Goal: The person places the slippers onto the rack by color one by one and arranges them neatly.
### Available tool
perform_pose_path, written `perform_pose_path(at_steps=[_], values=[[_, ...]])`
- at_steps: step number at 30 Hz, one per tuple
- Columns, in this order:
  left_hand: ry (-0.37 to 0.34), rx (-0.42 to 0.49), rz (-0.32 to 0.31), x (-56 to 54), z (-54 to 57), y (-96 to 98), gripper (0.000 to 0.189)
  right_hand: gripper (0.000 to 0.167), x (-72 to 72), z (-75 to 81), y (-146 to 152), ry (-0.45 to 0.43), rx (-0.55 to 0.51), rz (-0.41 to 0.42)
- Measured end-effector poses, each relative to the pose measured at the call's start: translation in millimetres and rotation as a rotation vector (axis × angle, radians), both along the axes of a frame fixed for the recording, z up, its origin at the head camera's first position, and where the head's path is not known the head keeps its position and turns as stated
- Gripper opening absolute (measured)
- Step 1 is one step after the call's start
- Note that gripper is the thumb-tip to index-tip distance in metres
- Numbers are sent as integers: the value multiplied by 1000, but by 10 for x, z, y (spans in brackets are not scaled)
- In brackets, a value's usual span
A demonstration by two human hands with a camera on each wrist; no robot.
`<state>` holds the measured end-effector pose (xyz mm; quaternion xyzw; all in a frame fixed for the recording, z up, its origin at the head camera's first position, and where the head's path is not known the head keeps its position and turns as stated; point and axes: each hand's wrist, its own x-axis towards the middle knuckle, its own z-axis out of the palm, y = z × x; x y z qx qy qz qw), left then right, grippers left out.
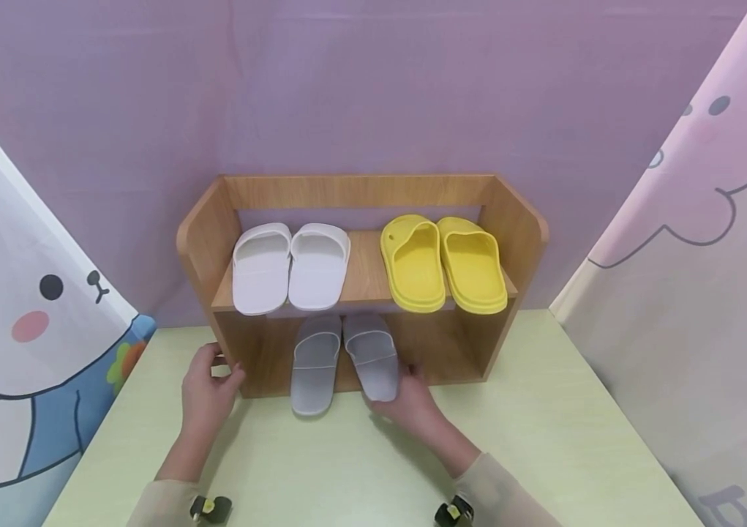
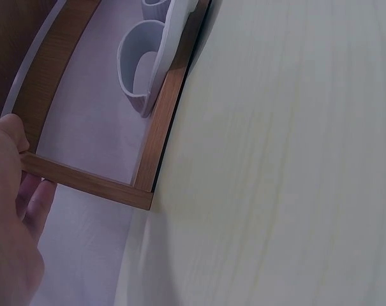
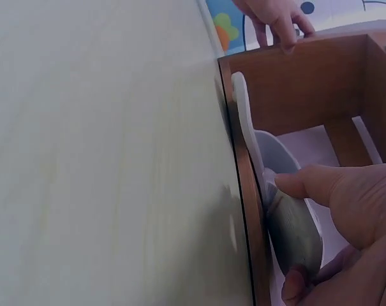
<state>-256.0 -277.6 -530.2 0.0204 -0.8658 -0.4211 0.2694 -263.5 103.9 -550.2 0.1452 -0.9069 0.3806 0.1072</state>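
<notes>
A small wooden shoe rack (image 1: pixel 363 192) with two levels stands on the table. My left hand (image 1: pixel 205 388) grips the front edge of its left side panel (image 2: pixel 84 182), thumb inside and fingers outside. On the lower level lie two grey slippers, toes toward the back. The left grey slipper (image 1: pixel 315 366) sticks out slightly past the front edge. My right hand (image 1: pixel 413 401) holds the right grey slipper (image 1: pixel 373 359) from its right side. In the right wrist view, the thumb (image 3: pixel 307 183) presses on this slipper (image 3: pixel 295 229); part of the other fingers is hidden.
On the upper shelf, white slippers (image 1: pixel 290 271) sit at the left and yellow clogs (image 1: pixel 442 267) at the right. The pale table (image 1: pixel 347 468) extends in front. A purple cloth (image 1: pixel 373 88) hangs behind, with printed cartoon cloths (image 1: pixel 37 293) at both sides.
</notes>
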Motion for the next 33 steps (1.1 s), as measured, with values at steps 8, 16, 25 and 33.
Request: perform_pose_path(at_steps=[8, 16, 25, 33], values=[[-26, -15, 3, 2, -6, -9, 47, 99, 116, 75, -107, -88, -6, 28], [-28, -11, 1, 5, 0, -16, 46, 115, 127, 22, -208, -182, 118, -35], [-22, -11, 2, 14, 10, -12, 44, 112, 118, 34, -276, -198, 241, -72], [-3, 5, -7, 11, 2, -9, 42, 106, 88, 42, -294, -215, 278, -95]])
